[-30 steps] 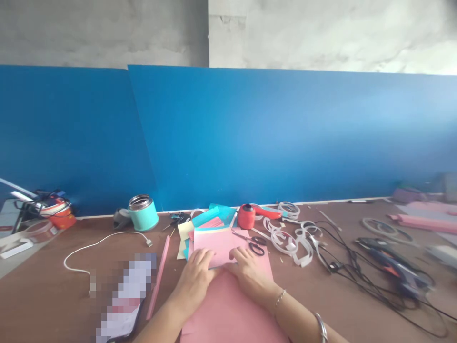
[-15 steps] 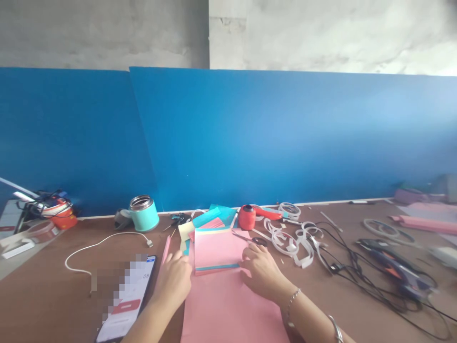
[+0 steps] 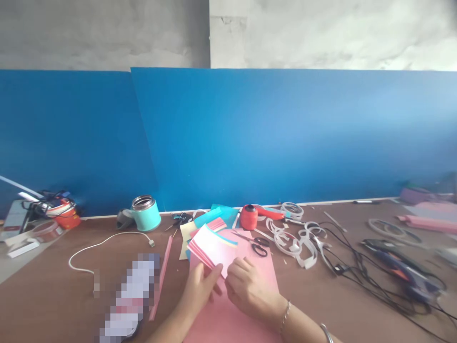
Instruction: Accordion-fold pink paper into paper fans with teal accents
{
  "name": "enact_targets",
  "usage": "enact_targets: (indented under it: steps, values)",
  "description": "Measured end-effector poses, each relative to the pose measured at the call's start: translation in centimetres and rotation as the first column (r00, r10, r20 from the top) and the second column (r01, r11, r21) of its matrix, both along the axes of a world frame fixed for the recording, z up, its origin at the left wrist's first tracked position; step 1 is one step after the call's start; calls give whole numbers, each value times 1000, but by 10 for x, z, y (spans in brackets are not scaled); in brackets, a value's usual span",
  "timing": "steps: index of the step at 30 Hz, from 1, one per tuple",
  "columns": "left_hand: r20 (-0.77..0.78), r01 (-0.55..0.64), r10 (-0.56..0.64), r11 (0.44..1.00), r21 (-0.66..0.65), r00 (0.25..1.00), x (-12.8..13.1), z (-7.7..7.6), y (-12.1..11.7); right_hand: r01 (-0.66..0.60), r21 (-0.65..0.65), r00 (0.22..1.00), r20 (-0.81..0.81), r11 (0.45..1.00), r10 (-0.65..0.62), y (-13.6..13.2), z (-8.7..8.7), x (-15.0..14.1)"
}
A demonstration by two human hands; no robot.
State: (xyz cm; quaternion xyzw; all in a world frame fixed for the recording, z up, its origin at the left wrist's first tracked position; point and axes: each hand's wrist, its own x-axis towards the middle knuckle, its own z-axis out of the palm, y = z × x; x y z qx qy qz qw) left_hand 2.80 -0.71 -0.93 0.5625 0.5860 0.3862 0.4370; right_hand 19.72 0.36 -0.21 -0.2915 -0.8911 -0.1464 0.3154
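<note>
A small stack of colored paper sheets [image 3: 213,244], pink with a blue edge and a pale top face, is tilted over a large pink sheet [image 3: 246,317]. My left hand [image 3: 203,287] grips its near left edge, thumb on top and fingers beneath. At the near corner of the stack, my right hand [image 3: 248,287] is closed, its fingers curled and pinched against the paper; the fingertips are partly hidden. Black-handled scissors [image 3: 260,248] lie on the pink sheet just beyond my right hand.
A red thread spool [image 3: 249,218], blue paper scraps and white strip coils [image 3: 285,240] lie behind. Left are a phone [image 3: 130,300], a narrow pink strip [image 3: 162,278], a white cable and a turquoise mug [image 3: 146,214]. Black cables [image 3: 360,271] tangle at right.
The small stack, flat between both hands before, is now lifted at its near side and turned askew. My hands have come closer together, and the scissors show more fully.
</note>
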Motion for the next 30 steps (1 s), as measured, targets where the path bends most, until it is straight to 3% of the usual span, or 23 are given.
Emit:
enact_targets:
  steps: [3, 5, 8, 10, 12, 14, 18, 21, 24, 27, 30]
  values:
    - [-107, -113, 135, 976, 183, 985, -6, -10, 2, -109, 2, 994, 11, 994, 109, -10, 10, -2]
    - [-213, -130, 233, 903, 409, 949, -12, -14, 5, -118, 43, 992, -46, 992, 120, -14, 14, 0]
    - [-419, 17, 363, 740, 673, 832, -18, -19, 11, -87, 207, 987, -115, 975, 112, -16, 15, 4]
    - [-548, 123, 428, 698, 706, 719, -17, -21, 15, -41, 248, 993, -93, 968, 66, -14, 10, 3]
    - [-658, 201, 397, 740, 642, 640, -13, -24, 17, 34, 172, 999, -46, 984, -27, -7, 3, 3]
    - [-741, 295, 260, 797, 527, 619, -9, -25, 16, 92, 44, 996, -25, 995, -91, 4, -5, 4]
    - [-729, 405, -22, 842, 355, 684, -12, -14, 11, 182, -210, 983, 62, 961, -173, 22, -15, 17]
    - [-678, 364, -62, 877, 313, 733, -20, -1, 11, 235, -327, 971, 123, 915, -205, 25, -13, 27]
    - [-663, 386, -104, 875, 294, 742, -26, 6, 12, 216, -420, 976, 122, 881, -181, 23, -8, 33]
    - [-631, 367, -107, 881, 297, 768, -28, 7, 13, 158, -529, 986, 37, 834, -163, 24, -9, 36]
    - [-603, 307, -77, 907, 289, 794, -31, 3, 16, 109, -637, 967, -111, 763, -231, 27, -12, 37]
